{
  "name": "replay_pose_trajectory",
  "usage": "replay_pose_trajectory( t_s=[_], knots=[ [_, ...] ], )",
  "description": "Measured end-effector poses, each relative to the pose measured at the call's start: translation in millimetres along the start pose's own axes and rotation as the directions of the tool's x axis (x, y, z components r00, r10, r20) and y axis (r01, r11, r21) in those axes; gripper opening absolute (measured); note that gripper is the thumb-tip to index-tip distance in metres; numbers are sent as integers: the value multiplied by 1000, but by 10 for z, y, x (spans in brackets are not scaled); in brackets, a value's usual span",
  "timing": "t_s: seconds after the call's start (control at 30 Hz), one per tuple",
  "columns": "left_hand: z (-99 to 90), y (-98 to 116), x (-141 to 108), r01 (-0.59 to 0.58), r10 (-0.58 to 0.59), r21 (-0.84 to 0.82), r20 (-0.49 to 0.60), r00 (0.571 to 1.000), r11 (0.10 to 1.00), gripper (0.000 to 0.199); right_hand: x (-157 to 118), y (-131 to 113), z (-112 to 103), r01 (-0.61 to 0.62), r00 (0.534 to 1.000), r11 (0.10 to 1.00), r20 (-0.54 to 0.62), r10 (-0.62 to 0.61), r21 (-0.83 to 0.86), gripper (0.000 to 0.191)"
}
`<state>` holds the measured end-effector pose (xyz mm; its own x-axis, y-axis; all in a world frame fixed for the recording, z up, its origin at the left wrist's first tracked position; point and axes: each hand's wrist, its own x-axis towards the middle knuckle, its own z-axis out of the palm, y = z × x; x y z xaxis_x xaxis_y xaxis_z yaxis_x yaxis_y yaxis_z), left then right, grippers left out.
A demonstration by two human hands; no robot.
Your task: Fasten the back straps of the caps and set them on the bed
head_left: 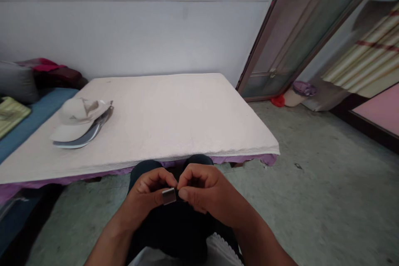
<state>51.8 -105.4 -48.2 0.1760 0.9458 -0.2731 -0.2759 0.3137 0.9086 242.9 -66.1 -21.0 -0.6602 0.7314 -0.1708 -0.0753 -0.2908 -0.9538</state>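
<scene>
Both hands meet above my lap with fingertips almost touching. My left hand (153, 189) is closed around a small flat silver metal piece (169, 196), roughly rectangular, which looks like a buckle. Just right of it, my right hand (204, 188) pinches with thumb and forefinger at the piece's edge, where something dark shows. The fingers hide most of that dark part, so I cannot tell its kind. Below the hands lies black cloth (174, 232) over my lap; whether it is clothing or a separate thing is unclear.
A bed with a pale cover (174, 116) stands in front of my knees. Several stacked caps (77, 118) lie on its left part. Beyond are a grey cushion (17, 81) and folded cloth. A bin (296, 94) stands by the sliding door (280, 41) at right.
</scene>
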Motion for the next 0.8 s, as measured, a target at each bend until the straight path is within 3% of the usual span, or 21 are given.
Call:
replay_pose_trajectory(
  t_s=[0.13, 0.33, 0.63, 0.8],
  knots=[
    [30, 15, -11, 5, -5, 32, 0, 1000, 999, 13, 8, -29, -26, -4, 1000, 998, -9, 3, -66, 4],
    [94, 4, -20, -20, 28, -121, 62, 998, 992, 17, 60, 23, -68, -12, 1000, 1000, 26, 13, -3, 3],
    [47, 33, -41, 31, -32, 8, 27, 999, 999, 16, 50, 55, -48, -1, 1000, 999, 10, 1, 33, 5],
    [67, 45, -19, 49, -50, 59, 15, 999, 997, 20, 56, 61, -55, 24, 1000, 998, -10, -25, -62, 4]
  ],
)
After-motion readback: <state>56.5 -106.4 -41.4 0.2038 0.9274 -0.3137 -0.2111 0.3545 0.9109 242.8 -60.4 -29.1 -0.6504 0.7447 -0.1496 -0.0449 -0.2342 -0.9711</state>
